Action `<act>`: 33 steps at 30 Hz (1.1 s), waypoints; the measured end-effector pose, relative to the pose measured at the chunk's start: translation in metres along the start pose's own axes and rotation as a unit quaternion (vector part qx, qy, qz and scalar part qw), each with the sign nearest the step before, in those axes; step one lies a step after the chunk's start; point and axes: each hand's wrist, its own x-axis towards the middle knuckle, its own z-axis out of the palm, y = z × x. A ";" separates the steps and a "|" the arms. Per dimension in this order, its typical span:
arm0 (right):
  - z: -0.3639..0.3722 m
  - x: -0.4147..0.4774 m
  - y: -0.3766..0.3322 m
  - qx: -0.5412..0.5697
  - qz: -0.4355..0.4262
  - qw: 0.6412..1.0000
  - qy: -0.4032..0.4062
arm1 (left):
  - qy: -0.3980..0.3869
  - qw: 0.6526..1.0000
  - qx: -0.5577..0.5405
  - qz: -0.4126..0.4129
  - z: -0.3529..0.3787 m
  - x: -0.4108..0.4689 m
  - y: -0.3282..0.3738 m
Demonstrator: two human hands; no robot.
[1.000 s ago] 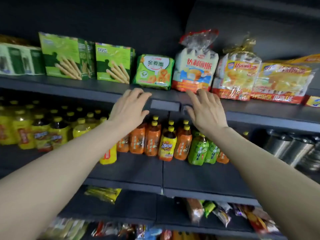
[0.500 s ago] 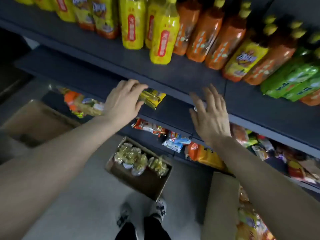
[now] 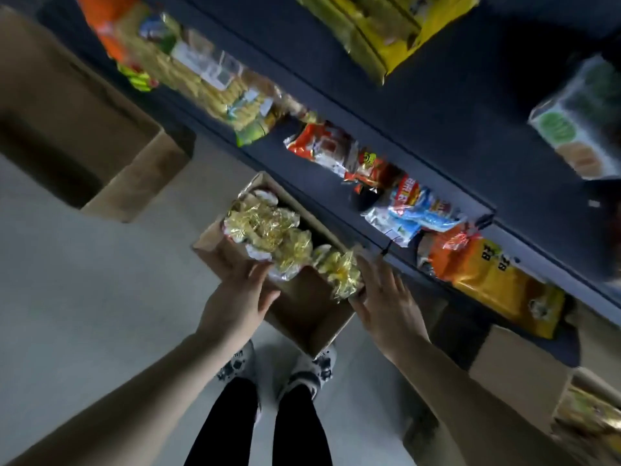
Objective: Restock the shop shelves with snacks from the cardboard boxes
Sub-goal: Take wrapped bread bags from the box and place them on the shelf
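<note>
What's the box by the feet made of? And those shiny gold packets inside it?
The box looks like plain cardboard: dull brown, with flat walls and folded edges. The gold packets look like thin plastic film or foil, because they glint and crinkle. Which of the two is hard to tell from this blurry view.

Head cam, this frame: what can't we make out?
Head view:
- gold-wrapped packs in the open box: count unclear, because they overlap.
- left hand and right hand: contact with the box is lost to motion blur.
- shelf packs: labels blurred.
- right box: cut off by the frame edge.
</note>
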 end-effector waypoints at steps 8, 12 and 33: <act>0.174 0.038 0.055 0.075 0.108 0.988 -0.083 | -0.031 0.997 -0.013 -0.076 0.177 0.029 -0.069; 0.224 0.063 0.071 0.058 0.138 0.987 -0.053 | -0.007 0.996 -0.001 -0.087 0.231 0.055 -0.087; 0.245 0.083 0.065 0.156 0.186 0.969 0.051 | 0.126 0.970 -0.157 -0.133 0.269 0.106 -0.093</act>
